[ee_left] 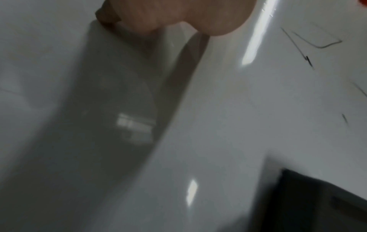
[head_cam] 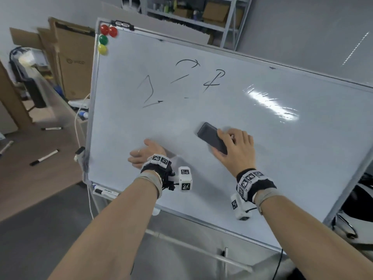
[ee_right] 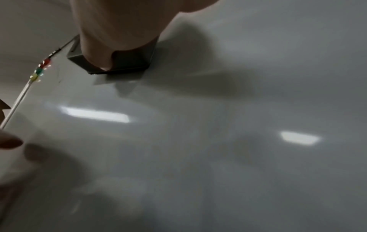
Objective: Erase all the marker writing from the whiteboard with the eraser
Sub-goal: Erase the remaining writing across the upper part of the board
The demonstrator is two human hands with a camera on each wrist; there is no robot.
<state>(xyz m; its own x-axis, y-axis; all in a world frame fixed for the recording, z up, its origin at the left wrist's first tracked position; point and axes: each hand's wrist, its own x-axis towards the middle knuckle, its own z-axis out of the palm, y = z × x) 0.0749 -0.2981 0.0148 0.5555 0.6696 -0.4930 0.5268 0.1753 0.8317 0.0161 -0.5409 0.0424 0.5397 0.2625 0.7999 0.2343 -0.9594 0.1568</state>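
Note:
A white whiteboard [head_cam: 262, 138] on a stand fills the head view, tilted. Thin black marker strokes [head_cam: 148, 91] remain in its upper middle, with more strokes [head_cam: 214, 80] to the right; they also show as marker strokes [ee_left: 306, 51] in the left wrist view. My right hand [head_cam: 236, 148] grips a dark grey eraser [head_cam: 211, 137] and presses it flat against the board's centre; the eraser [ee_right: 119, 64] sits under my fingers in the right wrist view. My left hand [head_cam: 145, 153] rests flat on the board's lower left, fingers straight, holding nothing.
Red, green and yellow magnets [head_cam: 105, 40] cling to the board's top left corner. Markers [head_cam: 106, 191] lie in the tray under its lower left edge. More markers [head_cam: 44, 157] lie on the floor at left, near cardboard boxes [head_cam: 70, 57]. Shelving [head_cam: 191, 15] stands behind.

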